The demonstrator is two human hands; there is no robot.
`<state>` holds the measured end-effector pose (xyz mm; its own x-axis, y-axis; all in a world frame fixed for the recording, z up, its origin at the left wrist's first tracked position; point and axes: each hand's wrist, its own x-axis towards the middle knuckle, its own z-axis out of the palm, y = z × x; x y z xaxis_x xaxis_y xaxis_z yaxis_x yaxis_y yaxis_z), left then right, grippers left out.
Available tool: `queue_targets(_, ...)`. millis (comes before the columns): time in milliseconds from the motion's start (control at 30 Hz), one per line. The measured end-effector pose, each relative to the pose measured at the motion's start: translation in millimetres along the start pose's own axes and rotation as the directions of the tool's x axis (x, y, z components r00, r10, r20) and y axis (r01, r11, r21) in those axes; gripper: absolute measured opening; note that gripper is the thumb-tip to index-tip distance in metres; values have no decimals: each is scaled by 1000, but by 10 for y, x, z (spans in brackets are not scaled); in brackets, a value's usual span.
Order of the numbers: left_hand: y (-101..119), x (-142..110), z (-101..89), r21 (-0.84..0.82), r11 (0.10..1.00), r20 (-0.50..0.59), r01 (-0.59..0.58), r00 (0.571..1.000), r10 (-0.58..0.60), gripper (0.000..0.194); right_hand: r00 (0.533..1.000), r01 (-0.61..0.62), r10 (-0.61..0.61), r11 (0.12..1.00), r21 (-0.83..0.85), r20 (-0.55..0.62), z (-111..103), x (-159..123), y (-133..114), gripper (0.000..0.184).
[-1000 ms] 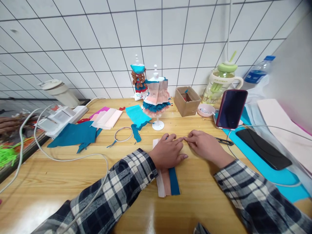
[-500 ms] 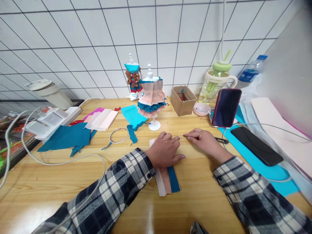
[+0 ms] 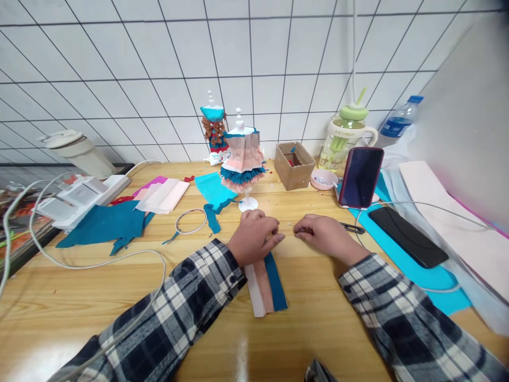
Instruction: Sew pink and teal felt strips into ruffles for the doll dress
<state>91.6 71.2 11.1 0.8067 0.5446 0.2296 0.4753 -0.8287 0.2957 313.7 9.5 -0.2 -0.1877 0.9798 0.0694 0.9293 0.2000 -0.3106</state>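
Observation:
My left hand [image 3: 254, 237] is over the far end of three narrow strips lying side by side: a white strip [image 3: 255, 294], a peach strip [image 3: 264, 286] and a blue strip [image 3: 277, 284]. Its fingers curl downward, with the thumb held apart, and nothing shows between them. To the right, low over the wood, my right hand [image 3: 318, 233] has its fingertips pinched together; whatever they hold, if anything, is too small to make out. Beyond my hands stands a small white dress form [image 3: 239, 127] wearing a ruffled peach and blue paper dress [image 3: 243, 162].
A black pair of scissors or clip [image 3: 353, 228] lies beside my right wrist. Farther back are a cardboard box [image 3: 294, 172], a pink dish [image 3: 323, 180] and a propped phone [image 3: 361, 178]. On the left are a white ring [image 3: 191, 232], blue scraps [image 3: 101, 225] and a trailing cable [image 3: 119, 258].
My left hand has drawn its fingers in and moved slightly off the strips' right side. My right fingertips have curled in more. The whole view has shifted a little.

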Motion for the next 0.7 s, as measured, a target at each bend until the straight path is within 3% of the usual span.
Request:
queue_targets(133, -301, -225, -228, -22, 998, -174, 64, 983, -67, 30, 1000, -2, 4, 987, -162, 15, 2, -5, -68, 15)
queue_targets(200, -511, -427, -379, 9, 996, -195, 94, 977, -91, 26, 996, -78, 70, 975, -206, -46, -28, -15, -55, 17)
queue_targets(267, -724, -664, -538, 67, 974, -270, 214, 944, -189, 23, 969, -216, 182, 952, -217, -167, -83, -31, -4, 22)
queue_targets(333, -910, -890, -679, 169, 912, -267, 373, 908, -322, 24, 917, -349, 286, 913, -212, -278, -135, -47, 64, 29)
queue_targets(400, -1049, -1059, -776, 237, 873, -169, 427, 903, -395, 26, 879, -411, 333, 893, -186, -342, -151, -57, 116, 36)
queue_targets(467, -1141, -1154, -817, 269, 851, -54, 452, 889, -455, 31, 868, -367, 294, 923, -118, -400, -127, -57, 131, 39)
queue_targets(600, -1204, -1167, -794, 292, 832, 88, 472, 853, -515, 26, 848, -107, 104, 994, 24, -520, -45, -40, 63, 33)
queue_targets(667, -1176, -1131, -769, 235, 837, 52, 495, 853, -519, 26, 831, -56, 61, 998, 26, -552, -30, -36, 13, 38)
queue_targets(700, -1145, -1107, -754, 172, 828, -17, 534, 842, -540, 26, 825, -56, 57, 998, 19, -563, -30, -36, -14, 35)
